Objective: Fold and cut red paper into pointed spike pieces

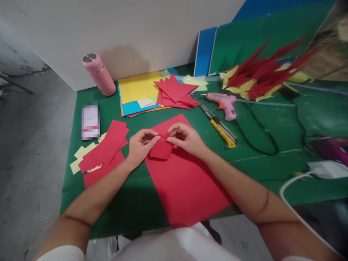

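Observation:
A small red piece of paper (161,149) is pinched along its far edge between both hands, and that edge looks folded. My left hand (141,145) grips its left end with thumb and fingertips. At the right end, my right hand (187,139) does the same. Beneath them a large red paper sheet (190,188) lies on the green table, reaching its front edge. Left of my left hand are loose red paper strips (104,148) over pale yellow paper pieces (78,161). Beyond my hands, folded red paper points (176,90) are heaped on coloured sheets (138,88).
Right of my hands lie a yellow utility knife (223,132) and a pink glue gun (227,105) with a black cord. A red and yellow paper flame piece (261,76) stands at the back right. A pink bottle (100,76) and a phone (90,122) are at the left.

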Tool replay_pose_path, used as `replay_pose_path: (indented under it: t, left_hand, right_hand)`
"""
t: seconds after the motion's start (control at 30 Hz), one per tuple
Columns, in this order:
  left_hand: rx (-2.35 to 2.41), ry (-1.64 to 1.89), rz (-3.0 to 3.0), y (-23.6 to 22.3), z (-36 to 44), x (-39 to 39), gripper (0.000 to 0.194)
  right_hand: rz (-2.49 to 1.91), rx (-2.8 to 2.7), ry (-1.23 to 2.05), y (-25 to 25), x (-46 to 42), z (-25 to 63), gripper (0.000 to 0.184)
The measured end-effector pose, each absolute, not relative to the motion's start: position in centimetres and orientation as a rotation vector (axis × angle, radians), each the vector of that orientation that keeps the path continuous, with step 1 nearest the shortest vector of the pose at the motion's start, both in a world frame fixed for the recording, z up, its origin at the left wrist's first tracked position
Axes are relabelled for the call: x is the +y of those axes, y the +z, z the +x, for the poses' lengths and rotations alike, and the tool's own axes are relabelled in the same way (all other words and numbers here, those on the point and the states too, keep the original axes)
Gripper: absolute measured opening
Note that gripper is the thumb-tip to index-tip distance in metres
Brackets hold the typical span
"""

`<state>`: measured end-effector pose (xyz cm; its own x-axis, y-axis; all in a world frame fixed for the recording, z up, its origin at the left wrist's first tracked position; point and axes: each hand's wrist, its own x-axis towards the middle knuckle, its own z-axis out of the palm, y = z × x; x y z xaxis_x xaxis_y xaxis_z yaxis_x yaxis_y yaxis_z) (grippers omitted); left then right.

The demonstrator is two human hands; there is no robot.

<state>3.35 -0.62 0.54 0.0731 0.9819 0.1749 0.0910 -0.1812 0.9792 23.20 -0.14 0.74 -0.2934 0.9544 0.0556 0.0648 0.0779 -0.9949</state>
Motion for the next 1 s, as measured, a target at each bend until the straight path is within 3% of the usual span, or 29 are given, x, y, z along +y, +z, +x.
replay_pose_path:
  t: [0.27,1.0]
  left_hand:
    - [1.174,1.193,1.429,0.50,3.21,-0.64,0.040]
    - [1.110,1.169,1.333,0.43,3.31,-0.38,0.030]
  right_hand:
    - [-1.115,-1.592,1.306,1.60,-0.18,23.17,0.036]
    - [-1.100,-1.605,1.217,1.49,-0.34,23.15,0.027]
